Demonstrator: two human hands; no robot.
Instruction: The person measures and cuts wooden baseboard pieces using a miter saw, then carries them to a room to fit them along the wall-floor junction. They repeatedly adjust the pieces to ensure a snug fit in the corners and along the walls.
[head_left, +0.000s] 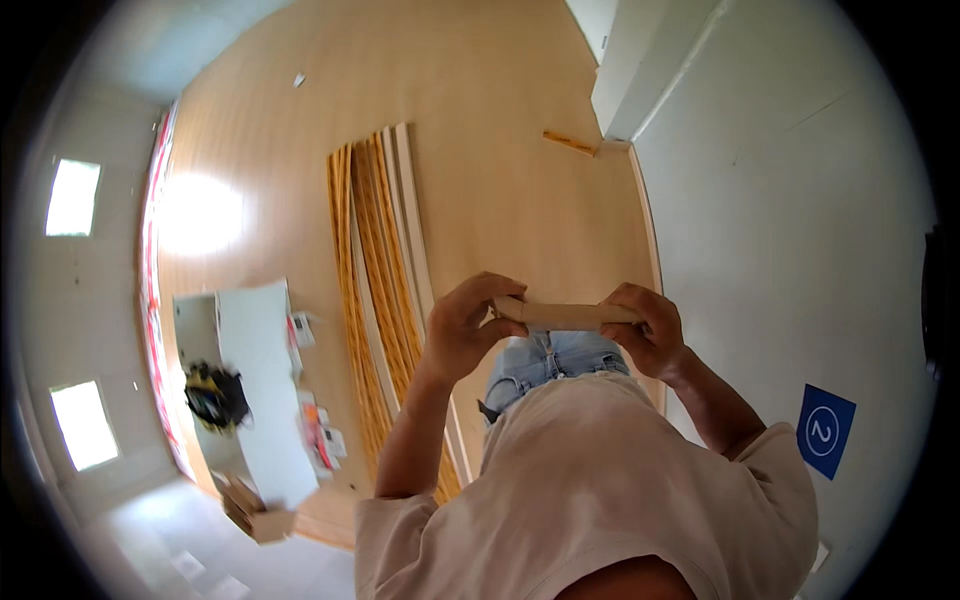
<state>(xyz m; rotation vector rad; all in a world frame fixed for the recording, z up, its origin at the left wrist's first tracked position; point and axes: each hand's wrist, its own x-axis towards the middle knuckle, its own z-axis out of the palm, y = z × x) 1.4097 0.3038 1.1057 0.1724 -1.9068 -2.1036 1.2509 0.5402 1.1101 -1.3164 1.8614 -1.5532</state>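
A short light-tan strip (568,317), which looks like a piece of skirting board, is held level in front of my waist, between both hands. At its left end a small piece sits at an angle to the rest; whether the two are joined I cannot tell. My left hand (466,318) grips that end, thumb below and fingers above. Around the right end, my right hand (650,328) is closed with its fingers over the top edge. Part of each end is hidden by the fingers.
Long strips in yellow-orange wrap (372,240) lie on the wood floor (490,180) to the left, beside pale strips (408,185). Farther left are a white panel (262,390), a dark bag (216,396) and a cardboard box (255,515). An orange piece (570,142) lies near the right wall (760,230).
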